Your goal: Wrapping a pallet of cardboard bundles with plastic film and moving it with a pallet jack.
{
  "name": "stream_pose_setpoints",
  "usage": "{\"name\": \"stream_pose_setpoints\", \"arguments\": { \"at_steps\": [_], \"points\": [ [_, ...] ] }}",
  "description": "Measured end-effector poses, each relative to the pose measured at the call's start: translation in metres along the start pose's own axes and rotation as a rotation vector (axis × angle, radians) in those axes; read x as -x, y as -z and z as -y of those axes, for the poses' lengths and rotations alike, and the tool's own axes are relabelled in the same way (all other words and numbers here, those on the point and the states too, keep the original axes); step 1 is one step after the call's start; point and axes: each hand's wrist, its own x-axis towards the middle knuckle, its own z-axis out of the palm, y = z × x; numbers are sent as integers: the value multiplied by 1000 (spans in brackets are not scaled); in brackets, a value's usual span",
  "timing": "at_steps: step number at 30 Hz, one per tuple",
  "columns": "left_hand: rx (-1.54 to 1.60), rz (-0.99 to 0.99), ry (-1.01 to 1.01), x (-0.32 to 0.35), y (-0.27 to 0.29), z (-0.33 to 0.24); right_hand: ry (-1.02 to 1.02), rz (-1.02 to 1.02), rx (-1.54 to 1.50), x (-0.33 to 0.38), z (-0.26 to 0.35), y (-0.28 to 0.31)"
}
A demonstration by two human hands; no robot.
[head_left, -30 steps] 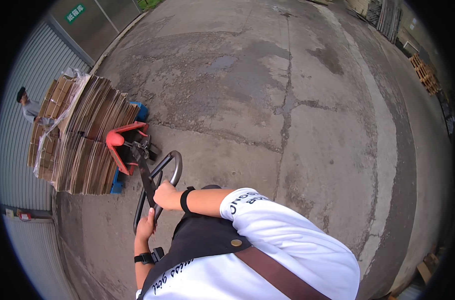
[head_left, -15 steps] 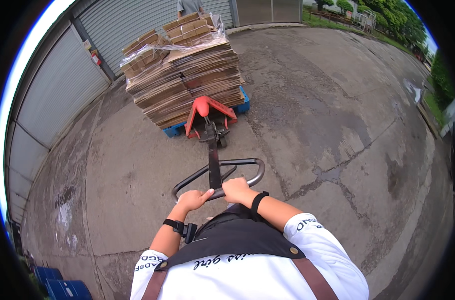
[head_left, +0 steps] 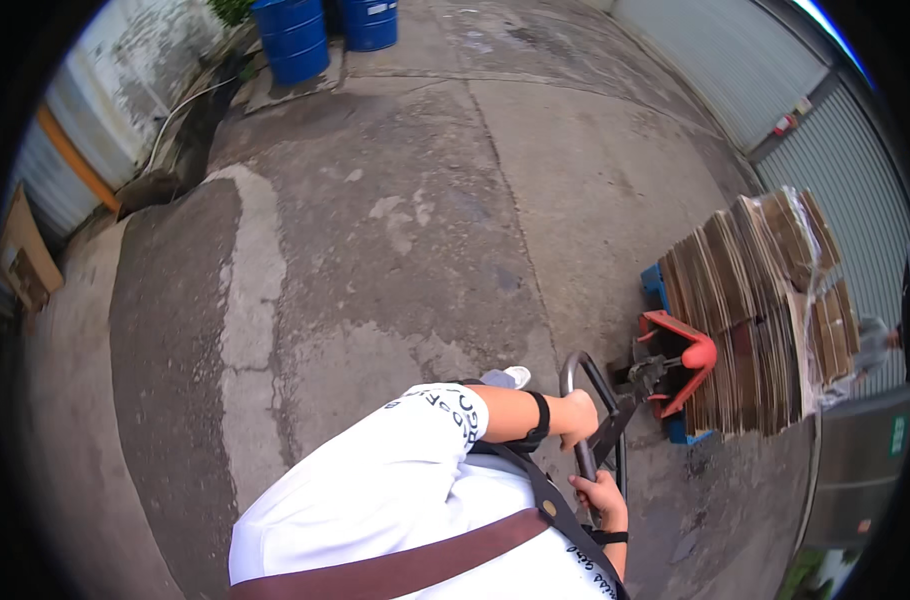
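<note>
My left hand [head_left: 578, 418] is wrapped round the grey metal loop handle [head_left: 584, 460] of a pallet jack. Just below it in the picture, my right hand [head_left: 601, 495] grips the same bar. A black band circles each forearm or wrist. From the handle a dark shaft runs right to the red frame of the pallet jack [head_left: 697, 354]. Its forks are hidden under the load. On a blue pallet [head_left: 655, 284] rests a tall stack of flat cardboard [head_left: 720, 300], with tied bundles and clear film at its far side.
Two blue drums [head_left: 293, 42] stand at the far left beside a wall and a gutter. A brown board [head_left: 33, 245] leans at the left edge. Ribbed shutters [head_left: 865, 185] line the right, where a blurred person [head_left: 875, 345] stands beyond the stack. Cracked concrete [head_left: 395, 220] spreads between.
The view has swung left, so the pallet jack and cardboard moved from the top middle to the right. Drums and the left wall came into view. Both hands stay on the handle.
</note>
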Motion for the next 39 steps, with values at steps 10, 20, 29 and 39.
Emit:
{"name": "stream_pose_setpoints", "arguments": {
  "at_steps": [10, 20, 29, 39],
  "points": [
    [-63, 74, 129, 184, -126, -126, 128, -35, 199, 77, -57, -204],
    [-247, 190, 194, 395, -270, -205, 211, -15, 379, 233, -58, -508],
    [-252, 165, 27, 711, -351, -348, 242, -161, 256, 445, -123, -744],
    [31, 99, 89, 1140, -482, -414, 58, -333, 323, 650, -99, -1121]
  ]
}}
